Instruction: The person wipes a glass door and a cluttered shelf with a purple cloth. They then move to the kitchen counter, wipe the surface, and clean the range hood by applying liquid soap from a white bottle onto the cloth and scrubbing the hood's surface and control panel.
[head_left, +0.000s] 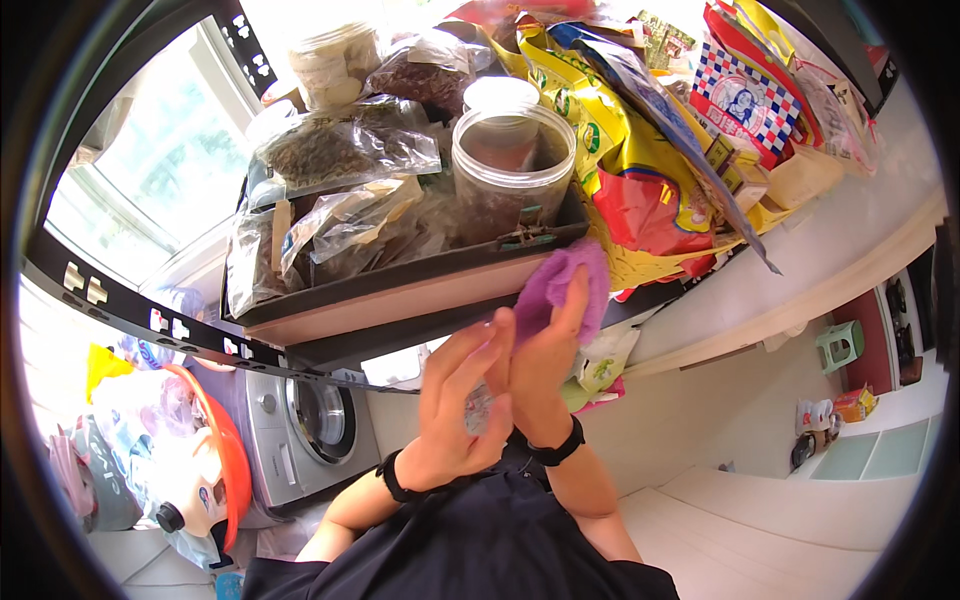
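Note:
My right hand (541, 360) holds a purple cloth (564, 289) against the front corner of a dark-rimmed box (405, 289). Beside it, my left hand (461, 397) is raised with its fingers apart; a clear, crinkled thing shows at its palm, and whether the hand grips it I cannot tell. The box stands on a black metal shelf (322, 356). In it are a clear plastic jar (510, 195) without a lid on top, plastic bags of dried food (337, 150) and crumpled clear bags (360, 232).
Yellow and red food packages (645, 195) lean right of the box, by a pale countertop (810, 247). A lidded jar (335, 67) stands at the back left. Below left are a washing machine (315, 427) and an orange basket (234, 457) with bags and a bottle.

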